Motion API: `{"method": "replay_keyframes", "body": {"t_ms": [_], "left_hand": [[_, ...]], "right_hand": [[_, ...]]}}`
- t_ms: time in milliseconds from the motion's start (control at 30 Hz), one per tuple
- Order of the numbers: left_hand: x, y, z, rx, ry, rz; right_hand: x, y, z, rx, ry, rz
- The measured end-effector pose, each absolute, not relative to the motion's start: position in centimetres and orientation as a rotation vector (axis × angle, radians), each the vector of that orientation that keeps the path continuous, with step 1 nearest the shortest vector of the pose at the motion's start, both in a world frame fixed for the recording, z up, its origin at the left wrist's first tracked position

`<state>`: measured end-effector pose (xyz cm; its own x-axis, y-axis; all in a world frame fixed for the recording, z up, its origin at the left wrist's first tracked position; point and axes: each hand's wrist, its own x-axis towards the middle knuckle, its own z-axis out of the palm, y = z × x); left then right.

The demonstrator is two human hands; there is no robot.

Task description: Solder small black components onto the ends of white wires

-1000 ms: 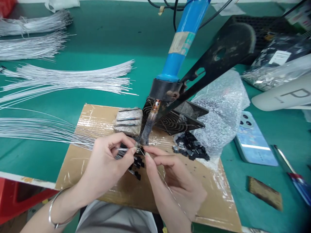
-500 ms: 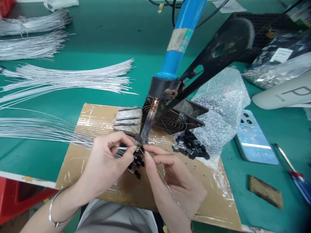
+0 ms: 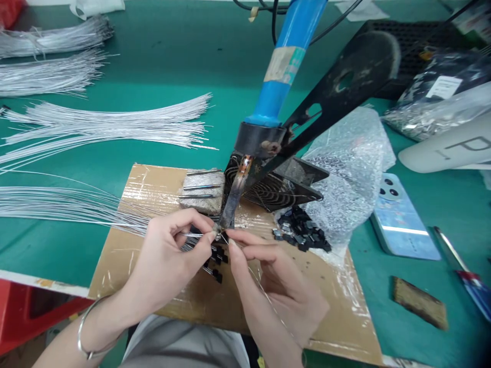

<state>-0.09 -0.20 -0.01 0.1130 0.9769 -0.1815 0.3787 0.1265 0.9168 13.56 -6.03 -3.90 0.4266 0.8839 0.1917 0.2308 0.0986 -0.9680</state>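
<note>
My left hand [image 3: 172,255] pinches a thin white wire end just below the tip of a blue soldering iron [image 3: 268,97], which is clamped in a black bracket [image 3: 337,87]. From the right, my right hand [image 3: 276,281] grips a thin silvery solder wire [image 3: 270,301], its end close to the iron's tip. The exact contact at the tip is too small to make out. Under my fingers lie several wires ending in black connectors [image 3: 218,255], on a brown cardboard sheet [image 3: 126,255]. More white wires [image 3: 76,207] stretch left from my left hand.
Behind the iron's tip sits a black fan [image 3: 268,191], beside a block with metal pins [image 3: 203,191]. To the right are loose black parts [image 3: 303,230], bubble wrap [image 3: 345,168], a phone [image 3: 406,220] and a brown block [image 3: 420,302]. Wire bundles [image 3: 115,122] lie at the left.
Both hands hold nearly the same pose at the iron's tip. My right hand's lower part has shifted very slightly to the right.
</note>
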Motion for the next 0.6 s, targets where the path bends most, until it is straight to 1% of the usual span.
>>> {"method": "replay_keyframes", "body": {"t_ms": [433,533,600], "left_hand": [[-0.6,-0.5,-1.5,1.434,1.41,0.702],[-1.3,-1.1,-1.8,1.589,1.463,0.672],[-2.0,-1.7,-1.6,1.779,1.453,0.716]], "right_hand": [[14.7,-6.4,-4.6,-1.466,-1.056,0.695],[17.0,-6.4,-5.4,-1.544,-0.962,0.596],[18.8,-6.4,-6.0,-1.62,-0.964,0.48]]}}
